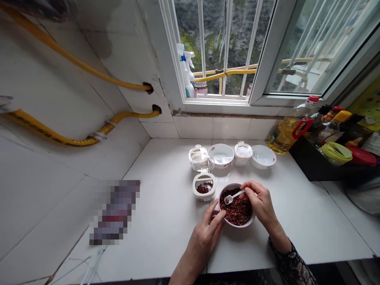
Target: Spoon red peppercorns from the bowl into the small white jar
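Note:
A bowl [237,213] with a pinkish rim stands on the white counter, filled with dark red dried grains that look like Sichuan peppercorns. My left hand [204,237] grips the bowl's left side, fingers at its rim. Between the thumb and fingers of my right hand [259,202] is a small white spoon [233,196], its scoop over the grains with a few of them in it. Just behind and to the left sits a white seasoning jar [204,188], its clear lid raised, with some of the same red grains inside.
Along the back stand a white jar [197,152], a white bowl [221,155], another lidded jar [243,152] and a second bowl [264,157]. An oil bottle [283,136] and a black box [308,162] of condiments are at right. A pixelated item [115,213] lies left.

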### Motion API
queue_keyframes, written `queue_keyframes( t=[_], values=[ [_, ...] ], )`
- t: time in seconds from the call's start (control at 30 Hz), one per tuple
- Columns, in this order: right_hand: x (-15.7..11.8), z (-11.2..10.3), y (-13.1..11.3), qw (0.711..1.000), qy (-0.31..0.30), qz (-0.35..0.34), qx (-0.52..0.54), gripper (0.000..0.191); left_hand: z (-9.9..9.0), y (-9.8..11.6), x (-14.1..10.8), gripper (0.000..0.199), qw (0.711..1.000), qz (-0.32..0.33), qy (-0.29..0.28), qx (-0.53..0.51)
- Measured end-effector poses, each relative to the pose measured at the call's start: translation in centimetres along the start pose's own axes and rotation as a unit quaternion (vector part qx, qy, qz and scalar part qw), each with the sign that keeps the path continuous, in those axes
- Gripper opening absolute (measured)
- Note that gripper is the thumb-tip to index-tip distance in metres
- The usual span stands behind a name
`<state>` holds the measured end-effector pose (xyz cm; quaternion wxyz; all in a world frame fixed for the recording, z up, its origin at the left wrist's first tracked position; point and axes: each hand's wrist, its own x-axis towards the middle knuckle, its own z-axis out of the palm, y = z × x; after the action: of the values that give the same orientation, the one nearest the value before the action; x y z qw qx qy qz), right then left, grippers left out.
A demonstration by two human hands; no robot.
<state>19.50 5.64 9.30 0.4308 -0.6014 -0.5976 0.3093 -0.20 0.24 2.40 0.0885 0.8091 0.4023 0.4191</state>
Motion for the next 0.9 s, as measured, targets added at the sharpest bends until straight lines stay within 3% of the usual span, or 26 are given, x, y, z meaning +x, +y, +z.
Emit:
queue_keyframes(
  t=[0.47,0.7,0.9],
  values=[
    [0.16,0.00,0.06,1.000,0.019,-0.007,0.003,0.020,-0.03,-0.09,-0.11,0.031,1.000,-0.007,-0.006,-0.008],
    [0.34,-0.13,0.02,0.987,-0.015,0.070,0.141,0.021,-0.01,-0.03,-0.07,0.029,1.000,-0.004,0.001,-0.012],
    [0.84,-0.35,0.17,0.977,-0.011,0.086,0.197,0.026,0.16,-0.20,-0.25,0.030,1.000,-0.007,-0.003,-0.013]
  ],
)
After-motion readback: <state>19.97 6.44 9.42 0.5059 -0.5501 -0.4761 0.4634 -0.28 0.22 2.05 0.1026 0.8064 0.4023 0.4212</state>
